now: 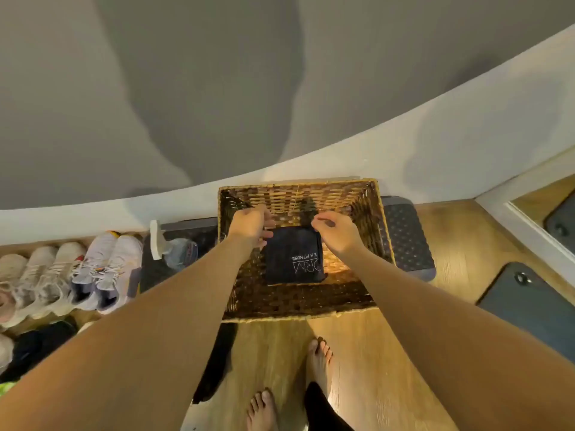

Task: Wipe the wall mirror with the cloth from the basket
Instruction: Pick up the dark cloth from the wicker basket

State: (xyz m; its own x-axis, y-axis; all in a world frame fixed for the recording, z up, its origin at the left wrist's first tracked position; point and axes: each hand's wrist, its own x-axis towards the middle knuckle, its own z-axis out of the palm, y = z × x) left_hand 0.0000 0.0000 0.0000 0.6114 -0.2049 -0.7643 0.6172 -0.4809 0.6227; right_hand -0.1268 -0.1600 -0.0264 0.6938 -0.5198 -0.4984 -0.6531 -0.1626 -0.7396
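A woven wicker basket (298,306) stands on the wooden floor against the wall. Inside it lies a folded dark cloth (294,259) with white lettering. My left hand (250,227) curls its fingers on the cloth's far left corner. My right hand (336,233) pinches at the cloth's far right corner. The cloth still lies flat on the basket's bottom. At the right edge, a white-framed mirror (547,200) reflects the floor and a dark mat.
A clear spray bottle (174,248) with a white trigger lies left of the basket. Several pale sneakers (93,269) line the wall at left. Dark mats (407,241) lie under and right of the basket. My bare feet (320,362) stand just before it.
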